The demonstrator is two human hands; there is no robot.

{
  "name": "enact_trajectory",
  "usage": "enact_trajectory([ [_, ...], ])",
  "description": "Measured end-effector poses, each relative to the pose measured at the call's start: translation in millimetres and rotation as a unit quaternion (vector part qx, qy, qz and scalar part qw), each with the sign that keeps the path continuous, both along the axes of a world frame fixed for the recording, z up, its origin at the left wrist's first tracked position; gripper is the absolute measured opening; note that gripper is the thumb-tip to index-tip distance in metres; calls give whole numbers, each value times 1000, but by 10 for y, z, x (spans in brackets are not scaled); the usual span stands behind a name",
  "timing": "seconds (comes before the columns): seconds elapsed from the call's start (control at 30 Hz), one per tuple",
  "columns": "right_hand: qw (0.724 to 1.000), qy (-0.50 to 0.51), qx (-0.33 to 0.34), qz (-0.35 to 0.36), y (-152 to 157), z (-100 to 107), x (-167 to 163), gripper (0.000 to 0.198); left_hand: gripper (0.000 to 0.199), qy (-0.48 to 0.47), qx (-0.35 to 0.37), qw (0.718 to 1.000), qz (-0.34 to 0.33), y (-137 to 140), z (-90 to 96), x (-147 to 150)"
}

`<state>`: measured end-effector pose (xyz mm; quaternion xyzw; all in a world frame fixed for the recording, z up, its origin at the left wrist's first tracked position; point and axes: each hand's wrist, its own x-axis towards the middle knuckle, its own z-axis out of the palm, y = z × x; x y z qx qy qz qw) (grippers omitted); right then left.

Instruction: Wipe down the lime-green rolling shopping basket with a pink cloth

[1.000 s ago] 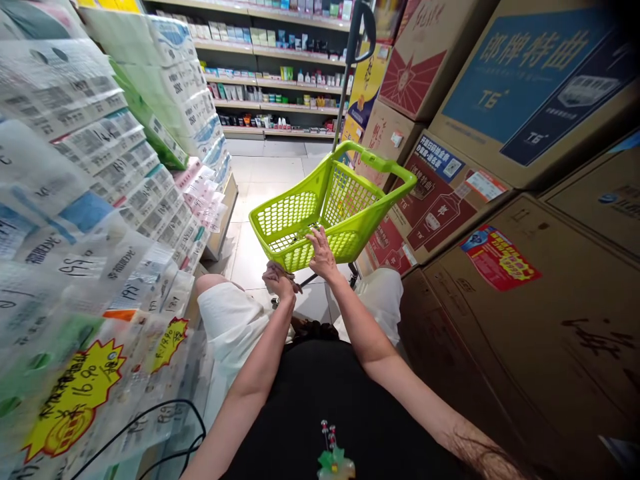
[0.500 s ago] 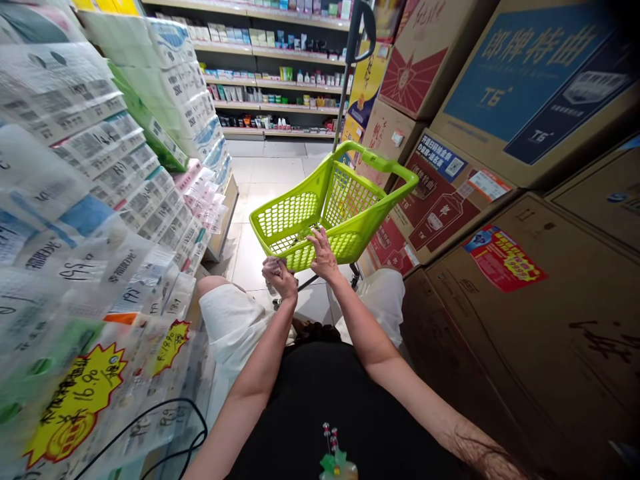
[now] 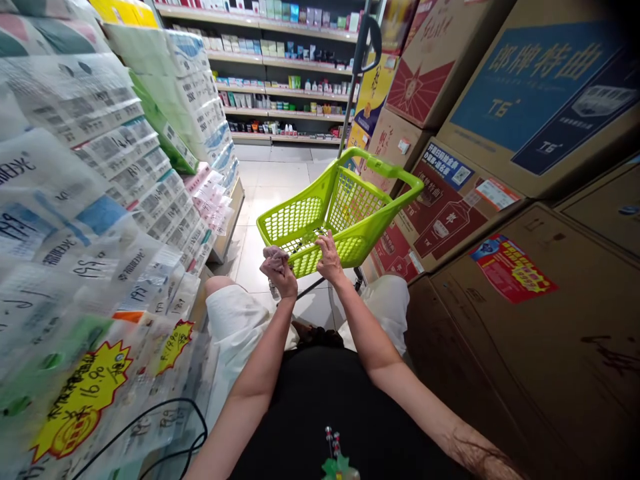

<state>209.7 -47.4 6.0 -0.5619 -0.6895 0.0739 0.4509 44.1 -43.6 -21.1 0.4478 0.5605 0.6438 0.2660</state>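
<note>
A lime-green shopping cart (image 3: 300, 217) with perforated plastic sides stands before me on the floor. My left hand (image 3: 285, 280) is closed round a crumpled greyish-pink cloth (image 3: 275, 259), which is at the cart's near left corner; whether it presses on the plastic I cannot tell. On the near rim, right of the cloth, rests my right hand (image 3: 330, 260), its fingers bent over the edge. Between my knees the cart's dark lower frame partly shows.
Wrapped tissue packs (image 3: 115, 153) are stacked along the left. Large cardboard boxes (image 3: 500, 320) wall the right side. A dark upright handle (image 3: 367, 47) rises behind the cart. Shelves (image 3: 280, 60) of small goods stand at the back. A black cable (image 3: 165, 402) loops at lower left.
My left hand has raised the cloth slightly along the near left corner. My right hand's fingers have curled more at the rim. The whole view has shifted a little.
</note>
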Motion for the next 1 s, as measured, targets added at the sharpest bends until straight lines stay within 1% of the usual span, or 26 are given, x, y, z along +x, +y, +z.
enact_trajectory([
  [0.07, 1000, 8, -1, -8, -5, -18, 37, 77, 17, 2, -7, 998, 58, -30, -56, 10],
  [0.1, 1000, 12, 1, -13, -6, -31, 58, 76, 19, 5, -16, 997, 74, -56, -99, 13],
  [0.17, 1000, 13, 9, -25, -5, -60, 102, 74, 22, 19, -31, 997, 74, -106, -172, 6],
  [0.23, 999, 8, 20, -45, -5, -81, 150, 71, 16, 47, -16, 997, 53, -134, -194, -19],
  [0.3, 997, 4, 29, -70, -16, -86, 199, 68, 11, 104, 26, 994, -10, -132, -157, -61],
  [0.33, 996, 3, 31, -82, -26, -83, 223, 67, 13, 134, 46, 989, -52, -119, -127, -87],
  [0.37, 996, 2, 30, -90, -38, -77, 246, 66, 15, 157, 59, 982, -87, -100, -95, -116],
  [0.4, 995, 0, 26, -93, -51, -69, 268, 66, 14, 171, 60, 978, -105, -76, -65, -145],
  [0.43, 995, -1, 21, -93, -65, -60, 287, 66, 13, 174, 50, 978, -99, -50, -38, -175],
  [0.5, 996, -2, 10, -88, -92, -40, 312, 67, 10, 165, 25, 985, -49, -7, 11, -229],
  [0.53, 996, -2, 5, -85, -105, -31, 317, 69, 8, 168, 26, 985, -37, 7, 36, -253],
  [0.57, 997, -4, 1, -81, -118, -22, 316, 70, 8, 184, 41, 981, -55, 13, 67, -274],
  [0.6, 997, -8, -3, -77, -131, -14, 311, 72, 9, 214, 66, 969, -105, 14, 103, -294],
  [0.67, 998, -18, -9, -66, -156, -1, 289, 73, 16, 288, 104, 925, -223, 9, 197, -331],
  [0.7, 998, -23, -11, -59, -166, 4, 275, 73, 20, 319, 97, 909, -252, 10, 252, -348],
  [0.73, 998, -28, -13, -53, -174, 8, 260, 72, 22, 339, 73, 905, -245, 15, 310, -365],
  [0.8, 998, -32, -14, -46, -182, 14, 232, 69, 18, 343, 9, 924, -168, 40, 425, -396],
  [0.83, 998, -32, -14, -45, -181, 16, 219, 68, 15, 336, -11, 930, -147, 55, 476, -409],
  [0.87, 998, -32, -14, -47, -178, 18, 208, 67, 13, 330, -19, 931, -157, 69, 522, -420],
  [0.9, 998, -30, -15, -51, -173, 20, 199, 66, 12, 327, -16, 925, -194, 80, 562, -429],
  [0.97, 998, -22, -20, -59, -163, 24, 186, 63, 10, 328, -10, 898, -292, 91, 627, -444],
  [1.0, 998, -16, -23, -61, -158, 25, 182, 62, 10, 330, -18, 888, -319, 91, 656, -450],
])
